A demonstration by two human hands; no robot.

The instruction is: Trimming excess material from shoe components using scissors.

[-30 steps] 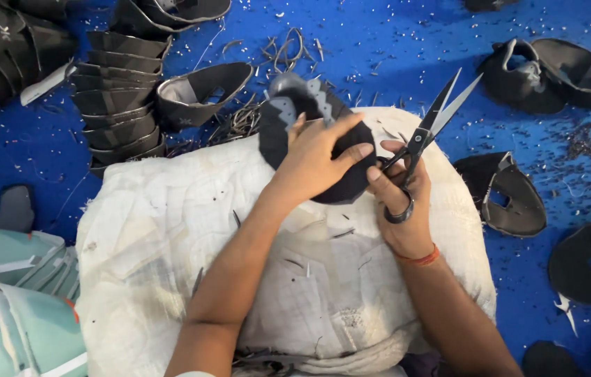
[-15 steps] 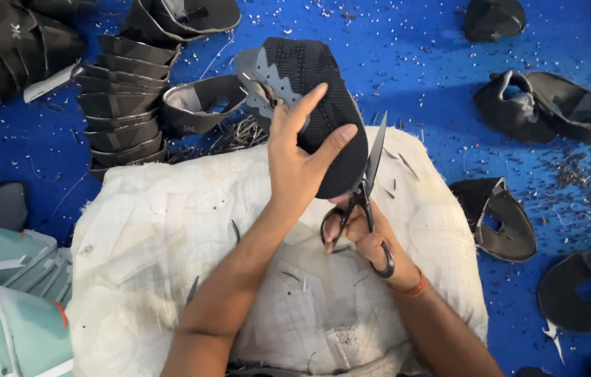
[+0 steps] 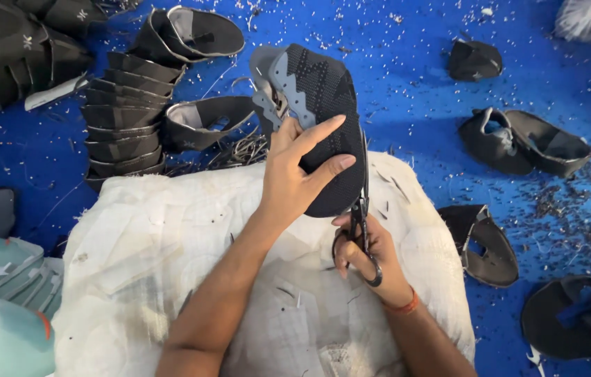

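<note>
Over a white sack (image 3: 170, 265) on the blue floor (image 3: 407, 84) we see one head view. Stacked black uppers (image 3: 121, 126) lie at left, loose ones (image 3: 519, 143) at right, pale snippets strewn about. Our left hand (image 3: 295, 174), fingers clenched, grips a black knit upper (image 3: 323, 91) with grey trim, raised above the sack. Our right hand (image 3: 369, 255) grasps scissors (image 3: 362, 216) at its edge.

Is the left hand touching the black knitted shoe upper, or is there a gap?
Touching. The head view shows the left hand gripping the black shoe upper, its fingers lying flat across the knit.
</note>
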